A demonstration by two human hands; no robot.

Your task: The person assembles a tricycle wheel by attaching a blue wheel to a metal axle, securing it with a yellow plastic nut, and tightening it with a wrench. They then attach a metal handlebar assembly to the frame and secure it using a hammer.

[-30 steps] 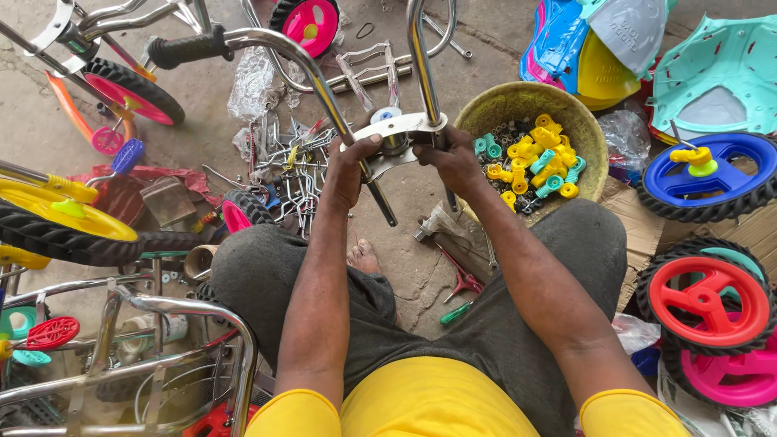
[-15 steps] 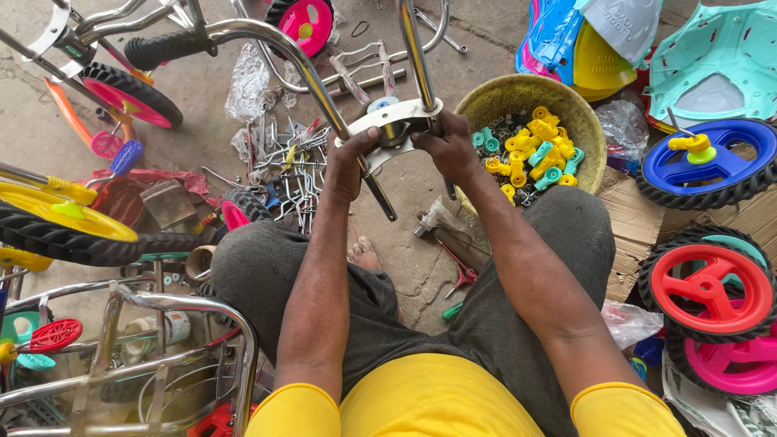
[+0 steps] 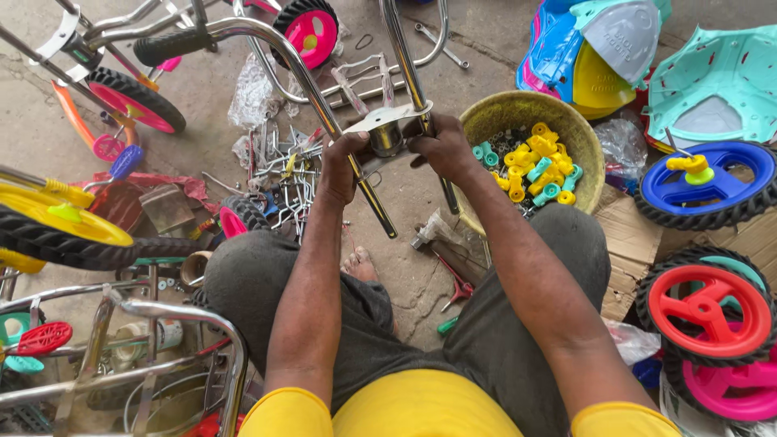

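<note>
Head view, hands: the left hand [image 3: 344, 166] and the right hand [image 3: 441, 146] both close around a chrome tricycle fork and handlebar frame [image 3: 388, 129], held up above the person's knees.
Left grip: fingers wrapped shut on the fork leg just below the flat silver bracket.
Right grip: fingers clamped on the bracket's other side, beside the short steel tube at its middle.
Frame: its curved handlebar rises up and away from the bracket, ending in a black rubber grip [image 3: 166, 46].
Right of the frame: a round yellow-green plastic basin [image 3: 583, 142], just beside the right hand, holding small yellow and teal plastic caps [image 3: 538, 166].
Left of the frame: a loose heap of bent metal rods and brackets [image 3: 283, 174] on the concrete floor.
Far right of the frame: a black tyre with a blue plastic wheel hub [image 3: 712, 186], and nearer the person a red-hubbed wheel [image 3: 704, 303].
</note>
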